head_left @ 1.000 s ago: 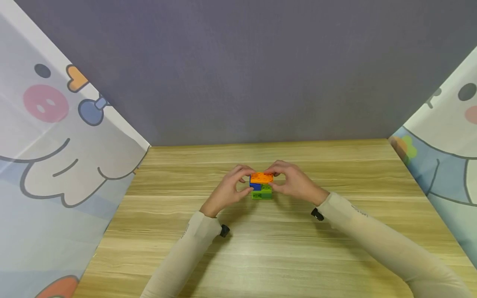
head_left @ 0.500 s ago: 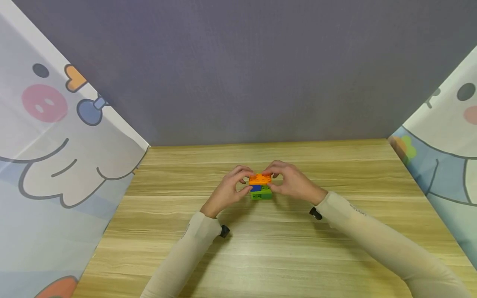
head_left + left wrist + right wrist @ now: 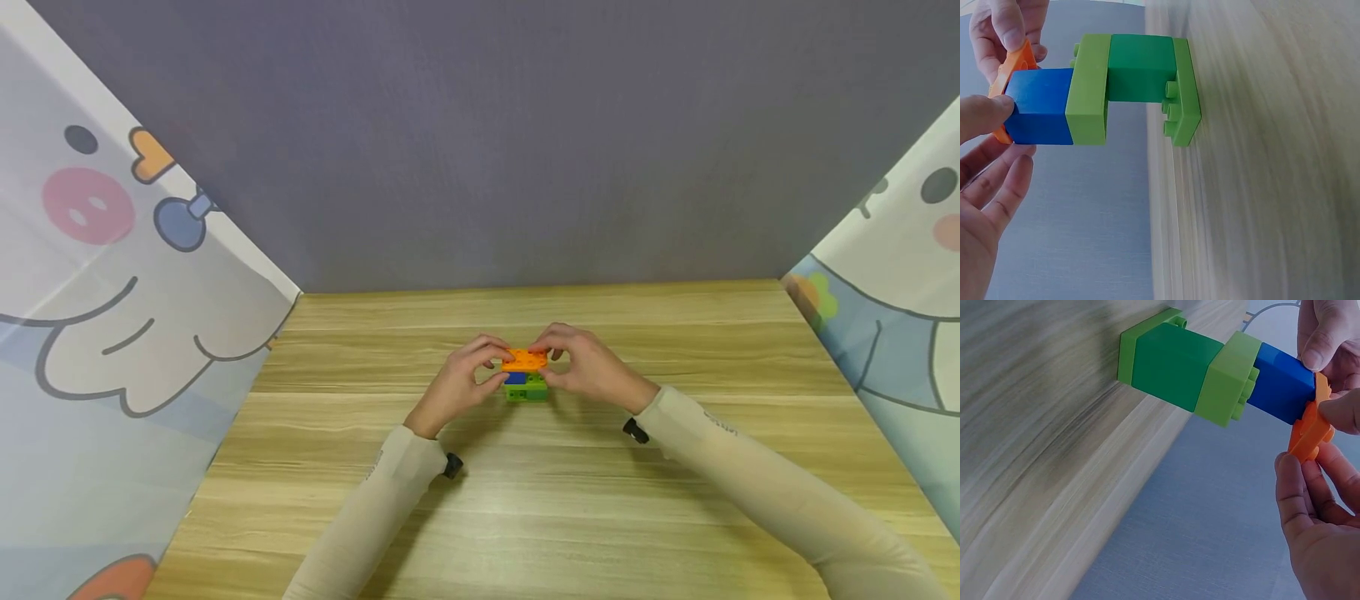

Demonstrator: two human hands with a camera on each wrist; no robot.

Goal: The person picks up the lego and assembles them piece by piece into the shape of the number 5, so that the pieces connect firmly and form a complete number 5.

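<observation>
A toy brick tower stands upright on the wooden table. From the bottom it has a light green plate (image 3: pixel 1186 94), a dark green brick (image 3: pixel 1175 365), another light green brick (image 3: pixel 1088 90) and a blue brick (image 3: pixel 1041 106). An orange brick (image 3: pixel 525 360) lies across the top, touching the blue one and overhanging to the right. My left hand (image 3: pixel 459 382) pinches its left end, the thumb also touching the blue brick's upper edge. With thumb and fingertips, my right hand (image 3: pixel 588 365) pinches the overhanging right end. Whether the orange brick is fully pressed down, I cannot tell.
The wooden table (image 3: pixel 540 500) runs back to a grey panel (image 3: pixel 525 167). Cartoon-printed fabric walls (image 3: pixel 112 292) flank it on both sides. Small black devices sit under both wrists.
The orange brick has shifted slightly left, and less of the blue brick's face shows below it. My right hand has moved slightly left with it; my left hand has barely moved.
</observation>
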